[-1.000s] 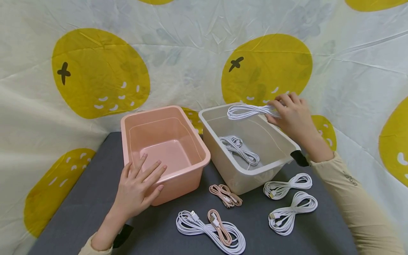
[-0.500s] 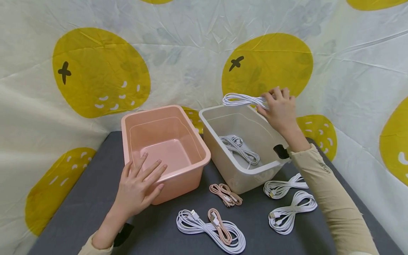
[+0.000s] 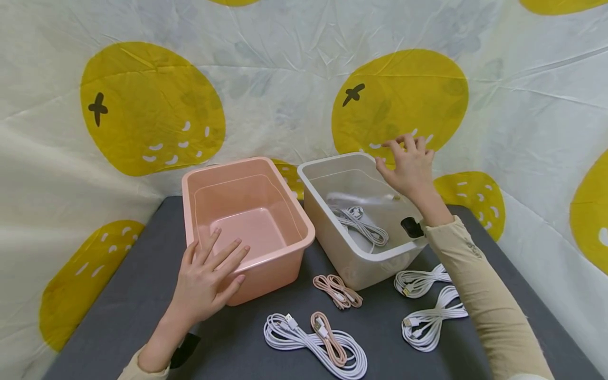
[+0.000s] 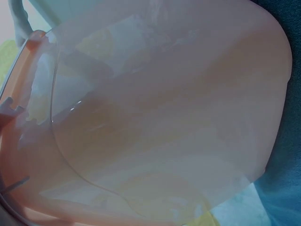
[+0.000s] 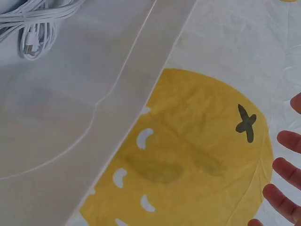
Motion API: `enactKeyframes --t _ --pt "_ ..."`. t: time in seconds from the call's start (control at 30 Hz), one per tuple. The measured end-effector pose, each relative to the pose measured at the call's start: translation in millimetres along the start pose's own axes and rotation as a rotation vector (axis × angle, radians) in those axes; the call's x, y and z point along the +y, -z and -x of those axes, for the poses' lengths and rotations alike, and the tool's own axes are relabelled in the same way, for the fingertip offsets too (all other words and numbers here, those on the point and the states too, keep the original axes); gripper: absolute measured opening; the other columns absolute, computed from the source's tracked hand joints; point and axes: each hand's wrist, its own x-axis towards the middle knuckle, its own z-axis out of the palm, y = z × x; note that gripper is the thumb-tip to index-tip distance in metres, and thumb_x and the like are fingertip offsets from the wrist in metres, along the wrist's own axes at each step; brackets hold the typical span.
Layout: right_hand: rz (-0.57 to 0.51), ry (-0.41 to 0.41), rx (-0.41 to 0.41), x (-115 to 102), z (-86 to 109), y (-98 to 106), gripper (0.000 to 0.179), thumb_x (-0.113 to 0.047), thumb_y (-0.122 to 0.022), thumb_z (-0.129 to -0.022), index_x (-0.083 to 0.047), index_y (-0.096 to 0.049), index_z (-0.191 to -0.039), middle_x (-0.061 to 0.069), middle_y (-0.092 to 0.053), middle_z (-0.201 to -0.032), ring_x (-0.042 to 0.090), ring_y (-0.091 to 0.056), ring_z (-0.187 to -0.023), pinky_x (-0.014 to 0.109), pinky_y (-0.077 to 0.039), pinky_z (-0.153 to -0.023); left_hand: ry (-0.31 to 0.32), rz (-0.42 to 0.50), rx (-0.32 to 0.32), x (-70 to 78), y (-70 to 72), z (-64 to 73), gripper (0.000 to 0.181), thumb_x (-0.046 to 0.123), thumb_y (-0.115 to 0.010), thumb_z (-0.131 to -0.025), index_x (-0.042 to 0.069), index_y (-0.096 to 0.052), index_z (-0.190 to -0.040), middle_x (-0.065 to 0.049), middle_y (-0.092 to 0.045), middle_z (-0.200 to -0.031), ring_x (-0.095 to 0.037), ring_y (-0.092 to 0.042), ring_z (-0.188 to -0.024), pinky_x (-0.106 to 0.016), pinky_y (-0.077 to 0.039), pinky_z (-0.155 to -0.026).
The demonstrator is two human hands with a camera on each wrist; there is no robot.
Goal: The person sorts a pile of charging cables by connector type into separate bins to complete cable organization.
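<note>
My right hand (image 3: pixel 407 168) hovers above the far right rim of the grey bin (image 3: pixel 328 235), fingers spread and bent with nothing between them. In the right wrist view only its fingertips (image 5: pixel 288 172) show at the right edge. A white cable bundle (image 3: pixel 353 199) is a motion-blurred streak inside the grey bin. Beneath it lie coiled white cables (image 3: pixel 366 229) on the bin floor. At the near left corner of the pink bin (image 3: pixel 271 279), my left hand (image 3: pixel 204 282) lies over the rim with its fingers spread. The left wrist view shows mostly the pink bin's wall (image 4: pixel 164 117).
On the dark table (image 3: pixel 228 353) in front lie a long white cable (image 3: pixel 285 338) with a small pink cable (image 3: pixel 332 345) on top, and another pink cable (image 3: pixel 337 292). White cables (image 3: pixel 429 322) at the right are partly covered by my right sleeve (image 3: pixel 480 285).
My right hand moved left over the grey bin, then let go of the white cable bundle, which dropped inside. The left hand stayed still on the pink bin.
</note>
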Motion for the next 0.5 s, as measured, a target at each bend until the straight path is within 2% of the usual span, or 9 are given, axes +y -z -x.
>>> enactKeyframes --t 0.23,0.5 --pt "-0.019 -0.008 0.006 0 1.2 6 0.031 -0.03 -0.053 -0.083 -0.008 -0.059 -0.104 0.018 -0.048 -0.108 0.04 -0.039 -0.095 0.055 -0.031 -0.071 0.005 -0.001 0.002 0.6 0.7 -0.7 0.052 0.053 -0.026 -0.091 0.023 -0.058 -0.12 -0.003 -0.061 -0.118 -0.03 -0.035 -0.13 -0.061 -0.026 -0.092" --pt "-0.068 -0.016 0.011 2 11.9 16 0.024 -0.023 -0.053 -0.084 -0.005 -0.062 -0.097 0.017 -0.049 -0.102 0.038 -0.039 -0.092 0.052 -0.031 -0.07 0.001 -0.004 0.006 1.5 0.8 -0.8 0.052 0.052 -0.026 -0.091 0.023 -0.058 -0.119 -0.004 -0.062 -0.117 -0.031 -0.038 -0.127 -0.06 -0.026 -0.092"
